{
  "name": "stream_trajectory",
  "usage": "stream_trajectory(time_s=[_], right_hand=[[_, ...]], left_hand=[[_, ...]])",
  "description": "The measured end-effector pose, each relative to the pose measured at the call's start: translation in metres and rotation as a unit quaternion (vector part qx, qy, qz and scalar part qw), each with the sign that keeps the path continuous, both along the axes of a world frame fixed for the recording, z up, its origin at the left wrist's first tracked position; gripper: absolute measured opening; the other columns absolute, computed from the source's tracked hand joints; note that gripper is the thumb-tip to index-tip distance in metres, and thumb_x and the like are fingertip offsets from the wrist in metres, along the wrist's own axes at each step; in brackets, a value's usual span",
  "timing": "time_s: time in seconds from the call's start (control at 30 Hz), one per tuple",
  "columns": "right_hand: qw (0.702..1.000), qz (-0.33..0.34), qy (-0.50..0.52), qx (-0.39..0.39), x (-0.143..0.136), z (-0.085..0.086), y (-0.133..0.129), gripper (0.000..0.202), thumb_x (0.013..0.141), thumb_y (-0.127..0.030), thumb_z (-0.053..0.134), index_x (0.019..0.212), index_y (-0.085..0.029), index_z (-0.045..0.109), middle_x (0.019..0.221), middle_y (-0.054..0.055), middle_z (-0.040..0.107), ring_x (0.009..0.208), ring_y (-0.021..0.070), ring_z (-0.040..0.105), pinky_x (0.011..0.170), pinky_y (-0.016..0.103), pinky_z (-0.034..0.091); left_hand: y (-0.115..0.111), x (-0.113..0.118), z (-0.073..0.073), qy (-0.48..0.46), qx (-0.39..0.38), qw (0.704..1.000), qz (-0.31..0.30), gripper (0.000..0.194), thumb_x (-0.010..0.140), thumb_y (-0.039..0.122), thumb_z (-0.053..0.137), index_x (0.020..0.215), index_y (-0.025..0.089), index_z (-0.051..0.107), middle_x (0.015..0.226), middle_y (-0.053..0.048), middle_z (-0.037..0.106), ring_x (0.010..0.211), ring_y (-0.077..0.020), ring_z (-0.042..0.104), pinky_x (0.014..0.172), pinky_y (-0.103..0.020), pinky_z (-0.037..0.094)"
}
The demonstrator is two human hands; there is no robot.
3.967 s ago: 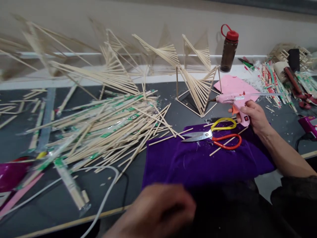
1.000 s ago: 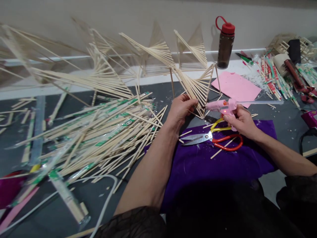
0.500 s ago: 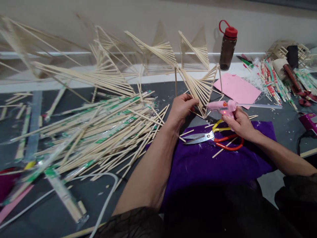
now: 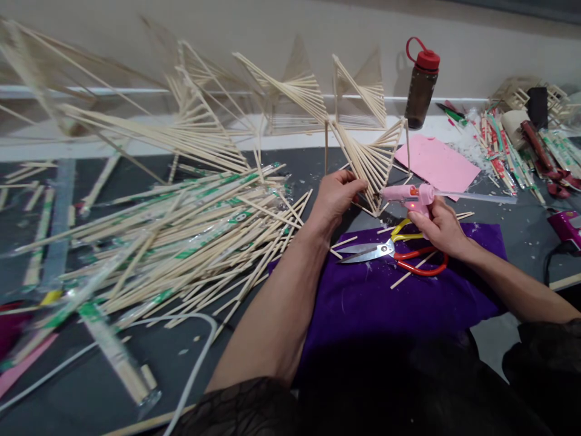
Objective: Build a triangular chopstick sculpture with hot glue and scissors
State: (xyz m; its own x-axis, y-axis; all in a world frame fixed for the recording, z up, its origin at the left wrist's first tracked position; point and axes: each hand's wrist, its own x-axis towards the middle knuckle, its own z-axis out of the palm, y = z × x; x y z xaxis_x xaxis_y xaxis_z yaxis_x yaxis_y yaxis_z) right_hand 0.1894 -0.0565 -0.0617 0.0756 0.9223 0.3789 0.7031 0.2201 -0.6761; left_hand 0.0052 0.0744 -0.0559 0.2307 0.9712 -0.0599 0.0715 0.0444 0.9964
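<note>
Bamboo sticks form the twisted stick frame (image 4: 363, 154) standing near the worktop's far edge. The left hand (image 4: 333, 197) pinches its lower corner. The right hand (image 4: 438, 227) is clenched around a pink glue gun (image 4: 411, 195), whose nozzle seemingly touches that corner, above scissors (image 4: 394, 251) on purple cloth (image 4: 399, 297).

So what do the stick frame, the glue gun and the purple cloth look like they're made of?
The stick frame by the left hand looks like pale bare wood or bamboo, matte and unpainted. The glue gun in the right hand seems smooth pink plastic with a slight sheen. The purple cloth looks like soft, velvety fabric with lint on it.
</note>
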Motion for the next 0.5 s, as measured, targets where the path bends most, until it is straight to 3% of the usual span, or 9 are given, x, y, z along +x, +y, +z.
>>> stream_trajectory(time_s=[0.5], right_hand=[[0.995, 0.005, -0.091, 0.040, 0.0011, -0.0058, -0.0002, 0.027, 0.090, -0.042, 0.049, 0.101, -0.018, 0.056, 0.088, 0.007, 0.063, 0.073, 0.0191, 0.059, 0.069, 0.035, 0.052]], left_hand=[[0.0015, 0.0010, -0.0014, 0.002, 0.009, 1.000, 0.001, 0.005, 0.059, 0.020, 0.067, 0.060, 0.017, 0.063, 0.054, 0.000, 0.057, 0.044, -0.0089, 0.044, 0.041, -0.024, 0.034]])
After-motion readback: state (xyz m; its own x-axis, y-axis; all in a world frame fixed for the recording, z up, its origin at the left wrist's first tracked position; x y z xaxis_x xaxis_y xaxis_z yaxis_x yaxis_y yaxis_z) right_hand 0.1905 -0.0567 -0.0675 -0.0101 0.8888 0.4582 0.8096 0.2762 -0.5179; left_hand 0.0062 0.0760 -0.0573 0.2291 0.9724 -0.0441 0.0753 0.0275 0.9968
